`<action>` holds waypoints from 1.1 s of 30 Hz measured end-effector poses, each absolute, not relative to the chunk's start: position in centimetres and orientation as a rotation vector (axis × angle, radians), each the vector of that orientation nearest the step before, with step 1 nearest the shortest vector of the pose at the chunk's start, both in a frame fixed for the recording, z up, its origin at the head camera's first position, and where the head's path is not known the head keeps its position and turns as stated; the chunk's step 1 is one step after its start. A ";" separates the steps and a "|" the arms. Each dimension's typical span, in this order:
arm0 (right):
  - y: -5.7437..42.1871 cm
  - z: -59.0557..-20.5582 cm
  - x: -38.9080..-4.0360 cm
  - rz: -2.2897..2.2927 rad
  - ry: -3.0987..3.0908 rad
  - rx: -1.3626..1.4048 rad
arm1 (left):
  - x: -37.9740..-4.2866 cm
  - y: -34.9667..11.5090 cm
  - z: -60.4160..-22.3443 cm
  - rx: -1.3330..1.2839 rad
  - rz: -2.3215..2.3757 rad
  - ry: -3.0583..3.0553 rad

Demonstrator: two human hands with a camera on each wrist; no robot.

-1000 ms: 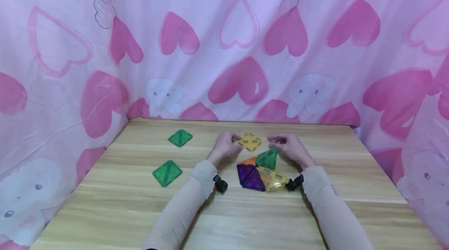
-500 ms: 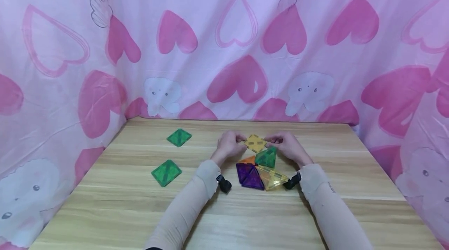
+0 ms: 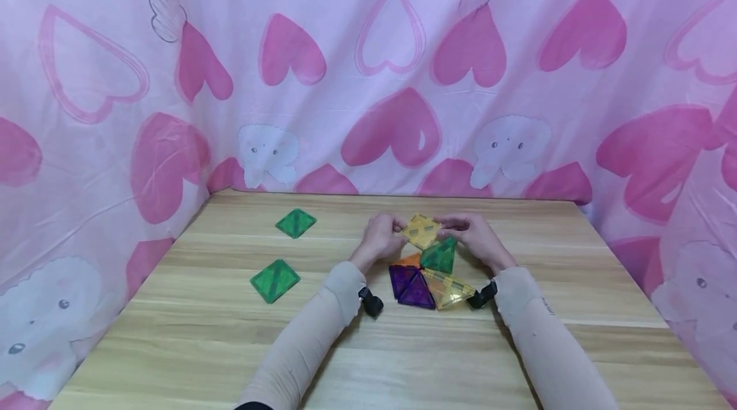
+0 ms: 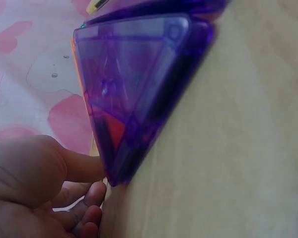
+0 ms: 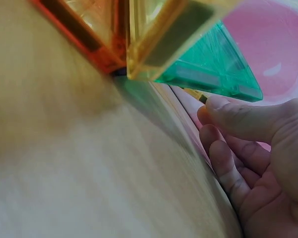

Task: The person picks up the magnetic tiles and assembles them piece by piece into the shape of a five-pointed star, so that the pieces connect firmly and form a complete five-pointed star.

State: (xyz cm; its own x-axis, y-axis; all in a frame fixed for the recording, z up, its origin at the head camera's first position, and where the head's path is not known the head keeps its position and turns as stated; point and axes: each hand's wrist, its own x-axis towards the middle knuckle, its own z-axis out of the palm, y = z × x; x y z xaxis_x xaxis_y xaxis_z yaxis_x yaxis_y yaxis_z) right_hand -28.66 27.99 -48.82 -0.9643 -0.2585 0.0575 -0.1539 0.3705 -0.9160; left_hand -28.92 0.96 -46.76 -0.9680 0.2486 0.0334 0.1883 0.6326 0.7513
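A yellow diamond-looking tile is held between both hands, just beyond a cluster of magnetic tiles. My left hand pinches its left corner. My right hand pinches the right corner; in the right wrist view the thumb and a finger meet on a yellow edge. The cluster stands on the table with purple triangles, a yellow triangle, a green triangle and an orange piece. In the left wrist view a purple triangle hides the held tile.
Two green tiles lie flat on the left of the wooden table. Behind the table's far edge hangs a pink curtain with hearts. Each wrist carries a small black camera.
The yellow diamond-looking tile has moved slightly right with my left hand, and now tilts. My right hand, apart from it a second ago, has taken its right corner. The cluster stays in place.
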 end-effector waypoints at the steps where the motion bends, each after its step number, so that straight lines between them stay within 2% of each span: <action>1: 28.0 -48.9 -28.6 -1.681 2.514 -0.366 | -28.9 1.0 -46.7 0.361 1.297 2.744; 11: 27.6 -48.9 -28.7 -1.735 2.489 -0.321 | -28.9 -0.2 -46.5 0.309 1.582 2.536; 21: 27.9 -49.0 -28.2 -1.646 2.552 -0.333 | -29.3 -0.7 -47.1 0.137 1.973 2.154; 25: 28.4 -49.2 -27.6 -1.651 2.575 -0.236 | -29.3 -1.1 -47.2 0.099 2.010 2.141; 33: 28.9 -48.8 -25.0 -2.026 2.366 0.031 | -29.3 -1.6 -47.3 0.098 2.025 2.116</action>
State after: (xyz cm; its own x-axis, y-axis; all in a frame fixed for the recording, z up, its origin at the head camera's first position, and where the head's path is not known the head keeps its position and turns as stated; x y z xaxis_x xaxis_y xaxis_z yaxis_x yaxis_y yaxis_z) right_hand -25.02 28.94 -48.80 -0.9995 -0.0017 -0.0330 0.0323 0.1538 -0.9876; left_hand -29.28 -1.59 -47.25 -0.9755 0.1927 -0.1061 -0.0976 0.0533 0.9938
